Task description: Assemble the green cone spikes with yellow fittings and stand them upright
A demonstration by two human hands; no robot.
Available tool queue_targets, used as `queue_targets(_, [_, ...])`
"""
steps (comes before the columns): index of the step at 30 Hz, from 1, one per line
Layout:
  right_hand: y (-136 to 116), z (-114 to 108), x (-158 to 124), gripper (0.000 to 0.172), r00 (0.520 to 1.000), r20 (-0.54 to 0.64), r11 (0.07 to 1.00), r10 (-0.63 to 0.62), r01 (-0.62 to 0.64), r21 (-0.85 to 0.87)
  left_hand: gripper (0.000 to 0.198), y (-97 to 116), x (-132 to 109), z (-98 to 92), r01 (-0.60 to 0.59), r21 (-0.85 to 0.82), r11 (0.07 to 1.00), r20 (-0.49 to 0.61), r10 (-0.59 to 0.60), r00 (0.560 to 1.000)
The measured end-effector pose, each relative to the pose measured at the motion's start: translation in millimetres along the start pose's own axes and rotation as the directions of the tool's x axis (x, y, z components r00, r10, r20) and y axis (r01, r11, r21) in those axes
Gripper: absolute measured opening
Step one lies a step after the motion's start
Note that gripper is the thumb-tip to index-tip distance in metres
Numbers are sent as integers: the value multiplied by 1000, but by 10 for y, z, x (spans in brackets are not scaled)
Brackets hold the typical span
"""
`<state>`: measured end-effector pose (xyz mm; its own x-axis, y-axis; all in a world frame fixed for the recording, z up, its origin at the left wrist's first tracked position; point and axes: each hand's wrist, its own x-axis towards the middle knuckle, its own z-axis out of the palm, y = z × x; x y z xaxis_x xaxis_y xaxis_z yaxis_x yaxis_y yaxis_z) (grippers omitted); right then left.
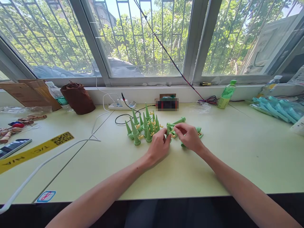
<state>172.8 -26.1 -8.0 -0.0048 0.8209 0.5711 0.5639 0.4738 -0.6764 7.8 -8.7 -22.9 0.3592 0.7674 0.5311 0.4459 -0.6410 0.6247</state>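
Note:
My left hand (159, 143) is closed around a green plant watering spike (168, 129), which it keeps near the table; its lower part is hidden by the fingers. Thumb and forefinger of my right hand (189, 136) pinch together close beside that spike, and whatever small piece sits between them cannot be made out. To the left of my hands, several green spikes (135, 133) stand point up in a cluster, with small yellow valves (141, 137) on their sides. Behind and beside my right hand, more green spikes (178, 120) lie loose on their sides, partly covered by it.
Behind the spikes are a power strip (122, 105) and a small box (167, 103). A green-capped bottle (226, 95) and teal plastic packs (276, 107) stand right. A brown pouch (78, 97), a phone (14, 148) and a white cable (59, 151) lie left.

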Motion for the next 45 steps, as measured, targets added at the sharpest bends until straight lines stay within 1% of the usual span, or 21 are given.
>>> queue_targets(2, [-3,2,-2,20,1000,11,1000,1,0,-6,18,7,3,-4,1,-15,1000,-44,-1,999])
queue_targets(5, [2,8,-4,21,999,41,1000,-2,2,-18,18,7,1,-4,-3,-30,1000,-79,0,997])
queue_targets(12, [19,21,-5,19,996,81,999,-22,24,-26,17,2,-10,10,-7,-38,999,-100,3,995])
queue_targets(26, [-29,-9,-6,19,1000,2,1000,24,-24,5,18,0,-10,9,5,-48,999,-126,-11,992])
queue_targets(45, [-83,-34,0,19,996,-87,1000,29,-30,-7,18,16,-8,-6,1,-70,998,-170,-13,985])
